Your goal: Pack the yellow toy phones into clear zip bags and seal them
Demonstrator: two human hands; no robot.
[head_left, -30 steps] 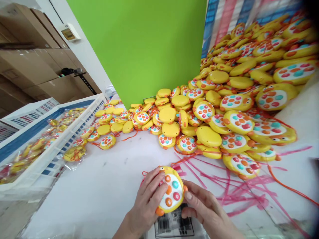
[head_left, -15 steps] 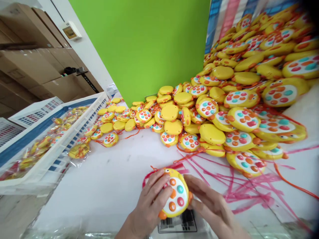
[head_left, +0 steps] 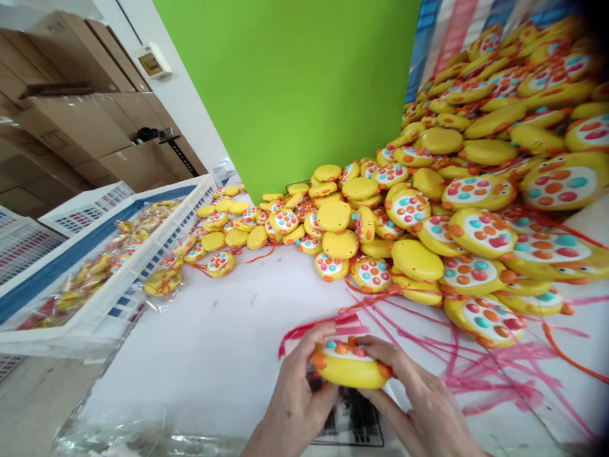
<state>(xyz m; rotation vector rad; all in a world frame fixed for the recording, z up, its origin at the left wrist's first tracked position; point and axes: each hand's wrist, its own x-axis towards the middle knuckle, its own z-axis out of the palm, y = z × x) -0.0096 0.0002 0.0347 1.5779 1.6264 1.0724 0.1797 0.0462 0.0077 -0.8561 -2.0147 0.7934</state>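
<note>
Between my two hands is a yellow duck-shaped toy (head_left: pixel 354 371) with coloured round buttons on a white face and orange feet. It is tipped so that its rounded yellow edge faces me. My left hand (head_left: pixel 297 387) grips its left end, thumb below and fingers above. My right hand (head_left: pixel 419 390) holds the right end the same way. Under the hands lies a clear plastic bag with black print (head_left: pixel 354 419), partly covered. Just behind the toy, pink plastic strips (head_left: pixel 304 330) lie on the white table (head_left: pixel 204 362).
A large heap of the same duck toys (head_left: pixel 419 260) runs along the back and right, some with orange cords. At the left, a white basket (head_left: pixel 90 317) holds several bagged toys; one bagged toy (head_left: pixel 162 282) lies beside it. A green panel (head_left: pixel 295 95) stands behind.
The toy has turned from buttons facing me to its edge facing me. My right hand has closed on its right end. The view has shifted slightly left.
</note>
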